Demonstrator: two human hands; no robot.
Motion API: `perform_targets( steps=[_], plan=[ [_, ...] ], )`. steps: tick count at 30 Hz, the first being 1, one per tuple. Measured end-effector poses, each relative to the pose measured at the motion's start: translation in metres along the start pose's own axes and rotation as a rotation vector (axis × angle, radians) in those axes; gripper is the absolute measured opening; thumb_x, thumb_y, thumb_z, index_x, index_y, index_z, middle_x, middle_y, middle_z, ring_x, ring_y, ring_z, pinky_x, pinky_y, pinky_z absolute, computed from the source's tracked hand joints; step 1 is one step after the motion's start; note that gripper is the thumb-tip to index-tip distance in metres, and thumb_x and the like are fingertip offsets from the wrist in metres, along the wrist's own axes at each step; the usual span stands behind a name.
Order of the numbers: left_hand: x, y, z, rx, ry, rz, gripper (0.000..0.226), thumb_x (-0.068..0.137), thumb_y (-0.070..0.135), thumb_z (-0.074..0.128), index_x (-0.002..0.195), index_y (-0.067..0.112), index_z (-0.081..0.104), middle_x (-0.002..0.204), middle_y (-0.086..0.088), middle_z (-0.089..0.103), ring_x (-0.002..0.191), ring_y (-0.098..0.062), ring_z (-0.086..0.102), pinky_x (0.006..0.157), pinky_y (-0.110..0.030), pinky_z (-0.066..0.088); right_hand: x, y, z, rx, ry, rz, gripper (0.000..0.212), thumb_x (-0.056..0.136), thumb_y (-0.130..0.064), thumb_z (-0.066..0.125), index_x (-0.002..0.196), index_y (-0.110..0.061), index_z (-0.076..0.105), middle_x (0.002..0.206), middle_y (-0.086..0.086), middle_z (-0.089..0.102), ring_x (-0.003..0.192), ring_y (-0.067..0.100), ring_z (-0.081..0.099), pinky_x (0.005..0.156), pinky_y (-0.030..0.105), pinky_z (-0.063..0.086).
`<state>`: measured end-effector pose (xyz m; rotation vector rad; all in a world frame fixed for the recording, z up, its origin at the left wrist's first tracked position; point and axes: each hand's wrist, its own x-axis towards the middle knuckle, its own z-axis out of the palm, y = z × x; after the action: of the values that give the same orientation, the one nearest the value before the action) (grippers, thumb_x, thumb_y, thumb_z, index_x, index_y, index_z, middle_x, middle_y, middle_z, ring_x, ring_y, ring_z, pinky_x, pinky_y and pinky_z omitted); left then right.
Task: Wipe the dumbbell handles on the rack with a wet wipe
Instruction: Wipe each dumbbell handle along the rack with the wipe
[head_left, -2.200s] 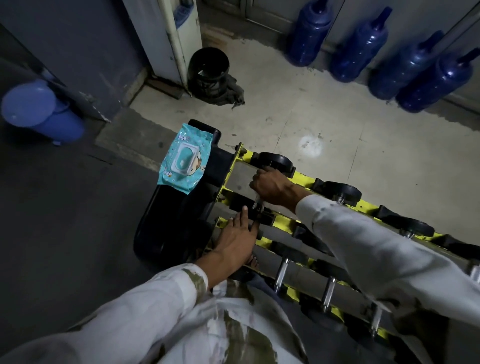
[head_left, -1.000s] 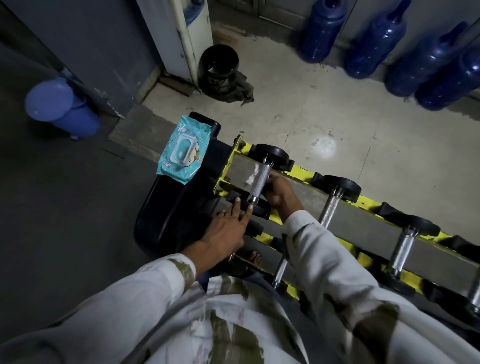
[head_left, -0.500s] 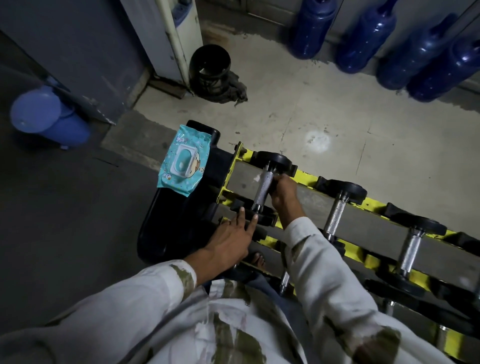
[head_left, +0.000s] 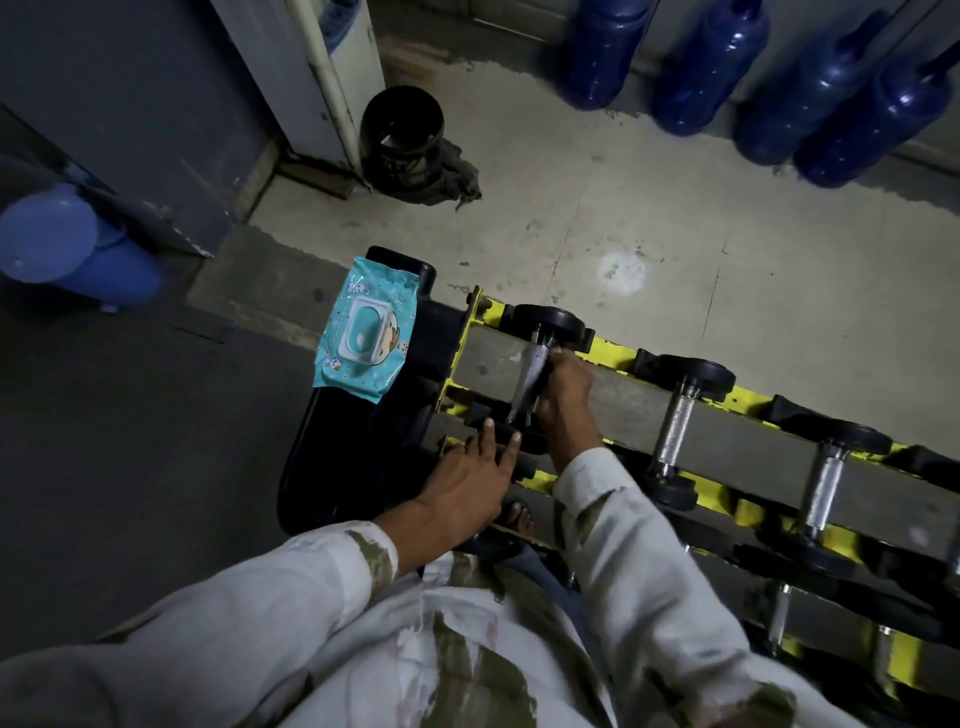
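Observation:
A yellow-edged dumbbell rack (head_left: 613, 384) runs from centre to lower right. My right hand (head_left: 566, 395) curls round the knurled steel handle (head_left: 532, 371) of the leftmost top-tier dumbbell, gripping it from the right side near the far black plate (head_left: 545, 319). No wipe shows between fingers and bar. My left hand (head_left: 467, 478) lies flat with straight fingers on the near plate and rack edge below it. A turquoise wet-wipe pack (head_left: 366, 338) lies shut on a black bench (head_left: 337, 447) left of the rack.
Two more dumbbells (head_left: 675, 431) (head_left: 826, 483) sit to the right on the same tier, others on the tier below. Blue water jugs (head_left: 706, 67) line the far wall. A black bin (head_left: 402, 130) and a blue barrel (head_left: 67, 244) stand to the left. My sandalled foot (head_left: 517, 517) is under the rack.
My right hand has come off the top of the handle to its right side, baring the knurled bar, and has shifted slightly along it. My left hand stays on the near plate.

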<state>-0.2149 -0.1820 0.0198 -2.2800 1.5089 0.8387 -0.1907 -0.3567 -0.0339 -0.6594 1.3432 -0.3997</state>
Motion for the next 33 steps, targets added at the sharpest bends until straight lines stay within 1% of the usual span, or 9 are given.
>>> perform_targets(
  steps=[4,7,10,15,20,22,28,31,33],
  plan=[
    [-0.001,-0.002,-0.002,-0.019,0.001,-0.005,0.080,0.098,0.023,0.058,0.163,0.006,0.013,0.164,-0.037,0.004,0.141,-0.046,0.041,0.109,-0.049,0.042,-0.011,0.031,-0.015,-0.466,0.143,-0.625,0.015,0.091,-0.013,0.065,0.102,-0.015,0.076,0.101,0.000,0.073,0.097,0.015,0.066,0.088,0.030,0.054],
    [-0.002,-0.001,-0.003,-0.025,0.005,0.007,0.088,0.100,0.028,0.059,0.164,0.007,0.002,0.164,-0.038,0.001,0.142,-0.047,0.039,0.111,-0.048,0.041,-0.015,0.024,-0.030,-1.002,-0.056,-1.169,0.028,0.086,-0.002,0.063,0.112,-0.010,0.071,0.119,0.005,0.064,0.113,0.020,0.056,0.087,0.029,0.049],
    [-0.004,0.000,-0.005,-0.024,0.008,0.017,0.090,0.102,0.028,0.055,0.163,0.008,-0.008,0.164,-0.038,-0.002,0.141,-0.047,0.040,0.108,-0.046,0.041,0.002,0.004,-0.035,-1.607,-0.197,-1.402,0.046,0.081,-0.003,0.063,0.127,-0.009,0.064,0.136,0.005,0.057,0.128,0.028,0.044,0.088,0.035,0.050],
    [-0.001,0.007,-0.002,-0.017,0.001,-0.021,0.088,0.102,0.025,0.056,0.163,0.008,-0.005,0.163,-0.039,0.000,0.142,-0.049,0.038,0.110,-0.047,0.040,0.007,-0.009,-0.036,-2.002,-0.654,-1.710,0.016,0.085,-0.012,0.065,0.099,-0.008,0.071,0.100,0.010,0.067,0.107,0.033,0.057,0.101,0.043,0.047],
    [-0.001,0.021,-0.004,-0.016,0.004,-0.072,0.078,0.099,0.019,0.055,0.161,0.000,0.013,0.160,-0.043,0.009,0.141,-0.049,0.039,0.110,-0.049,0.039,-0.012,-0.036,0.010,-2.454,-0.901,-1.355,0.025,0.099,-0.011,0.045,0.109,-0.009,0.068,0.106,0.013,0.069,0.102,0.033,0.066,0.079,0.038,0.054],
    [0.000,0.024,0.003,-0.011,0.031,-0.082,0.089,0.099,0.024,0.057,0.160,-0.003,-0.001,0.159,-0.043,0.014,0.142,-0.049,0.036,0.110,-0.049,0.041,-0.022,-0.029,0.024,-2.580,-0.934,-1.204,0.023,0.100,-0.012,0.048,0.111,-0.008,0.068,0.110,0.011,0.070,0.100,0.032,0.069,0.073,0.037,0.055],
    [0.002,0.027,0.012,0.030,0.053,-0.099,0.091,0.101,0.021,0.052,0.158,-0.005,-0.013,0.161,-0.039,0.014,0.145,-0.050,0.028,0.104,-0.052,0.043,-0.023,-0.013,0.042,-2.642,-1.096,-0.661,0.027,0.103,-0.023,0.048,0.111,-0.005,0.068,0.107,0.009,0.069,0.093,0.028,0.063,0.085,0.041,0.053],
    [0.003,0.030,0.014,0.013,0.061,-0.120,0.085,0.100,0.018,0.048,0.160,-0.003,-0.009,0.154,-0.039,0.030,0.136,-0.046,0.041,0.102,-0.048,0.045,-0.018,-0.023,0.040,-2.615,-1.224,-0.759,0.020,0.097,-0.012,0.054,0.107,-0.007,0.071,0.105,0.011,0.072,0.094,0.031,0.068,0.067,0.036,0.052],
    [0.001,0.030,0.012,-0.005,0.069,-0.135,0.071,0.101,0.016,0.045,0.162,0.001,0.010,0.151,-0.037,0.035,0.134,-0.045,0.044,0.104,-0.046,0.044,-0.012,-0.027,0.027,-2.480,-1.227,-0.977,0.022,0.091,-0.012,0.061,0.107,-0.019,0.074,0.104,0.007,0.073,0.096,0.032,0.068,0.077,0.040,0.057]
  ],
)
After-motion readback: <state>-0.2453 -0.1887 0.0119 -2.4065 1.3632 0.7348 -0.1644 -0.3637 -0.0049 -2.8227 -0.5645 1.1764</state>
